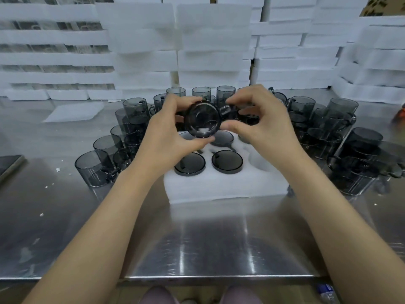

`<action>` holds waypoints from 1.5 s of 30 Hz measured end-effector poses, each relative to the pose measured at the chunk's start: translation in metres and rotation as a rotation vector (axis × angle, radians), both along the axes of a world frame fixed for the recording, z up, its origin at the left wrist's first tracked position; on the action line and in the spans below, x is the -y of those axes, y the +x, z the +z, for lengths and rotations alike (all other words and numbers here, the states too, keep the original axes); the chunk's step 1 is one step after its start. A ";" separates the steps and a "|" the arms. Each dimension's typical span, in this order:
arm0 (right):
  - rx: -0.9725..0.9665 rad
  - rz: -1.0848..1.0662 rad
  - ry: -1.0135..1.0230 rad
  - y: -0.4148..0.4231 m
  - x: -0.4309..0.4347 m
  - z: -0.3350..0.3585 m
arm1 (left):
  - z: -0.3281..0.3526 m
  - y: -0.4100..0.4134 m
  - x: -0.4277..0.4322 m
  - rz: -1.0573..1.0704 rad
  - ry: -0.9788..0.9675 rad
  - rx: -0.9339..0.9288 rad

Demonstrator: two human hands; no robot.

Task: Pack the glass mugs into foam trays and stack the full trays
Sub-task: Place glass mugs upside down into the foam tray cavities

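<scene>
Smoky glass mug [202, 120] sat just above the foam tray [228, 185] on the worktop [197, 238]; left hand [166, 137] and right hand [260, 126] each kept a curled grip on it.

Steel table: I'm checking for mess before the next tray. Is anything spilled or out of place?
Small white crumbs, probably foam, lie scattered on the steel table left of the foam tray. A loose foam sheet lies flat at the back left, apart from the tray stacks. None of the glass mugs looks broken.
</scene>
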State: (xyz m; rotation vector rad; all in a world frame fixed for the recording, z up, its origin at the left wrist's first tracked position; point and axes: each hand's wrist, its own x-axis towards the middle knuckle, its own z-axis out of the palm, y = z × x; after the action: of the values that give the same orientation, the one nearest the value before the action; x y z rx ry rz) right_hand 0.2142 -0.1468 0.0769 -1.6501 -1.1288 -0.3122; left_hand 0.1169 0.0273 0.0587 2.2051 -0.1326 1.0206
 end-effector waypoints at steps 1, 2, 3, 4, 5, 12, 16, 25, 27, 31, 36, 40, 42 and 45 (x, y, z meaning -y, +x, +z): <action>-0.059 -0.017 0.055 -0.001 -0.002 0.000 | 0.001 -0.001 0.002 0.023 -0.048 0.004; -0.135 0.011 0.095 -0.002 -0.003 -0.001 | 0.001 -0.001 0.005 0.045 -0.080 0.008; -0.191 0.054 0.105 -0.004 -0.005 -0.002 | 0.001 0.000 0.007 0.062 -0.101 0.009; -0.207 0.087 0.085 -0.007 -0.007 -0.004 | 0.001 0.000 0.008 0.074 -0.119 0.008; -0.195 0.105 0.047 -0.009 -0.009 -0.005 | 0.000 0.001 0.008 0.080 -0.145 0.004; -0.163 0.093 -0.156 -0.014 -0.009 -0.005 | -0.003 0.002 0.011 0.005 -0.070 -0.084; -0.163 0.027 -0.156 -0.008 0.001 0.004 | 0.000 0.000 0.017 -0.127 -0.063 -0.087; -0.351 0.063 -0.549 0.025 0.057 0.021 | -0.002 0.000 0.027 -0.236 0.290 -0.441; -0.384 0.094 -0.624 0.025 0.060 0.020 | -0.002 0.000 0.027 -0.227 0.312 -0.448; -0.397 0.088 -0.667 0.023 0.058 0.021 | 0.001 0.001 0.028 -0.216 0.313 -0.473; -0.348 0.060 -0.707 0.024 0.055 0.019 | 0.002 0.002 0.028 -0.219 0.278 -0.491; -0.326 0.065 -0.715 0.025 0.054 0.018 | 0.000 0.000 0.027 -0.229 0.271 -0.475; -0.288 0.046 -0.758 0.025 0.054 0.018 | 0.000 0.000 0.028 -0.225 0.272 -0.465; -0.276 0.023 -0.803 0.026 0.052 0.017 | 0.000 0.000 0.028 -0.220 0.273 -0.455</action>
State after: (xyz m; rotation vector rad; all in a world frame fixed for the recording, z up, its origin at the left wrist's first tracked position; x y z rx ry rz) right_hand 0.2399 -0.1989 0.0938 -2.2772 -1.1227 0.4383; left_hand 0.1166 -0.0010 0.0583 2.5428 -0.3130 0.3824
